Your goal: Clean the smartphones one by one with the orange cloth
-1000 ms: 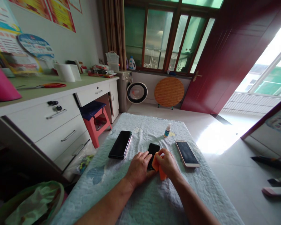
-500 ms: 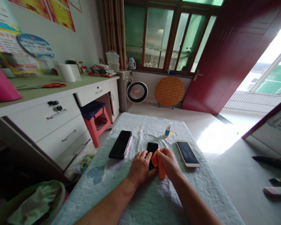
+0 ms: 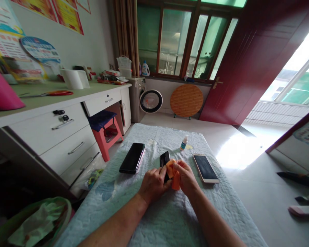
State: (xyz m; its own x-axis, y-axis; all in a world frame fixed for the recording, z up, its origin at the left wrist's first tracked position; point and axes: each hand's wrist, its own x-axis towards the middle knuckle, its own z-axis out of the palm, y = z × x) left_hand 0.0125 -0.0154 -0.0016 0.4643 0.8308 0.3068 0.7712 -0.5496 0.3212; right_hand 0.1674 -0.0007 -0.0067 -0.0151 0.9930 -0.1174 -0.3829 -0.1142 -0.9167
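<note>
Dark phone (image 3: 164, 157), lower centre of the frame, long axis running roughly up-frame, far end projecting beyond the left hand (image 3: 152, 183), the nearer, fingers gripping its near part; right hand (image 3: 187, 176) pinching orange cloth (image 3: 175, 179) at its right edge.

Middle phone (image 3: 164, 157) sits between my left hand (image 3: 152, 183) and my right hand (image 3: 186, 175), over the cover (image 3: 157, 223). Cloth (image 3: 175, 181) in my right hand, at the phone's right side. Phone stack (image 3: 133, 157) on the cover to the left, another phone (image 3: 205, 168) to the right, bottle (image 3: 184, 144) behind, between middle phone and right one. Desk (image 3: 103, 90) off left, stool (image 3: 105, 142) partly under it, scissors (image 3: 59, 93) on top. Bin (image 3: 68, 210) near left. Washing machine (image 3: 137, 97) beyond the desk, round board (image 3: 186, 100) right of that, door (image 3: 237, 61) farther right.
</note>
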